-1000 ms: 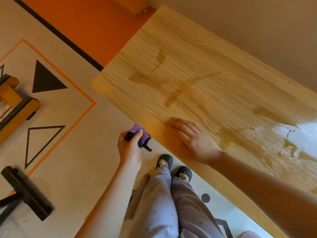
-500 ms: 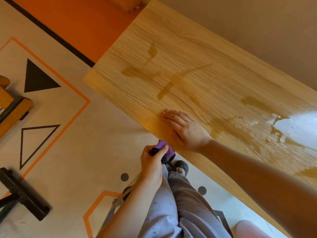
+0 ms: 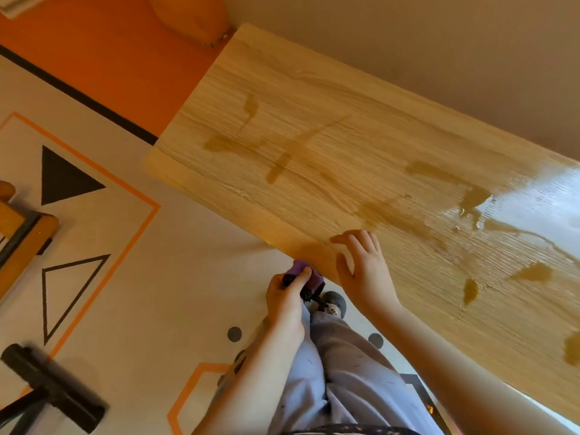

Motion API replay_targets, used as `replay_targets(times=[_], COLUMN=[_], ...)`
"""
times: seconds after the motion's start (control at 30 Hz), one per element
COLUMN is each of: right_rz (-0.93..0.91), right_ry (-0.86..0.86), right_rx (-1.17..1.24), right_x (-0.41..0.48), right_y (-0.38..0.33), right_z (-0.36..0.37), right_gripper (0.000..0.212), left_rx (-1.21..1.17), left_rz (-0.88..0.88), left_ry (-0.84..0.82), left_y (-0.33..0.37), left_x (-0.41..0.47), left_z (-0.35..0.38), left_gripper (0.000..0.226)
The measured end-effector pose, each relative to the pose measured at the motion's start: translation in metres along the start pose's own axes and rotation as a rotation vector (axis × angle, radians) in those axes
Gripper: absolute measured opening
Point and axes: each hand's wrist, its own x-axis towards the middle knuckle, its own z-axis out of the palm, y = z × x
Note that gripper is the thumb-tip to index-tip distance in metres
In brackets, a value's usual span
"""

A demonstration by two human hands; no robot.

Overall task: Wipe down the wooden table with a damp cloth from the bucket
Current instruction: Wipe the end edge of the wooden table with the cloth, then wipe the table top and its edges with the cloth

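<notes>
The wooden table (image 3: 329, 120) runs from the upper middle to the lower right and shows wet streaks and small puddles, with a shiny wet patch (image 3: 514, 208) at the right. My right hand (image 3: 365, 268) lies flat with straight fingers on the table's near edge. Below that edge, beside the table, my left hand (image 3: 287, 296) grips a small purple and black object (image 3: 306, 279). No cloth and no bucket are in view.
The floor is pale with orange lines and black triangles (image 3: 67, 177). A wooden and black frame (image 3: 22, 233) stands at the left edge and a black bar (image 3: 53, 390) lies at the lower left. My legs and one shoe (image 3: 335, 304) are below the hands.
My left hand with the purple object has come in from the left to just beside my right hand at the table edge. The view has shifted along the table.
</notes>
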Motion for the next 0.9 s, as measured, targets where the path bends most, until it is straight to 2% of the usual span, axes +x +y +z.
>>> replay_targets(times=[0.1, 0.23, 0.37, 0.47, 0.53, 0.57, 0.63, 0.7, 0.8, 0.9], right_rz=[0.184, 0.319, 0.593, 0.84, 0.975, 1.015, 1.082, 1.115, 1.181, 1.195], right_ry=[0.037, 0.031, 0.011, -0.165, -0.232, -0.202, -0.02, 0.252, 0.581, 0.803], right_rx=[0.115, 0.285, 0.484, 0.619, 0.852, 0.997, 1.265, 1.432, 1.494, 1.527], right_x=[-0.041, -0.068, -0.073, -0.075, -0.076, -0.074, -0.067, -0.058, -0.042, -0.035], right_y=[0.006, -0.001, -0.02, -0.033, -0.044, -0.051, -0.064, -0.076, -0.092, -0.101], right_z=[-0.014, -0.016, -0.007, 0.01, 0.026, 0.036, 0.053, 0.068, 0.085, 0.1], right_gripper=[0.02, 0.015, 0.008, 0.016, 0.023, 0.025, 0.027, 0.025, 0.021, 0.01], left_rx=[-0.003, 0.035, 0.057, 0.087, 0.128, 0.169, 0.341, 0.572, 0.777, 1.053], left_rz=[-0.005, 0.006, -0.075, -0.121, -0.142, -0.142, -0.1, -0.006, 0.063, 0.203], left_ry=[-0.016, -0.093, -0.14, -0.231, -0.276, -0.291, -0.317, -0.347, -0.463, -0.693], left_y=[-0.003, 0.007, 0.016, 0.022, 0.026, 0.029, 0.035, 0.04, 0.061, 0.095], left_x=[-0.001, -0.005, -0.001, 0.004, 0.009, 0.012, 0.017, 0.021, 0.022, 0.028], left_z=[0.002, 0.0, -0.009, -0.014, -0.016, -0.018, -0.018, -0.021, -0.025, -0.035], left_gripper=[0.02, 0.016, 0.038, 0.041, 0.041, 0.04, 0.038, 0.037, 0.025, 0.027])
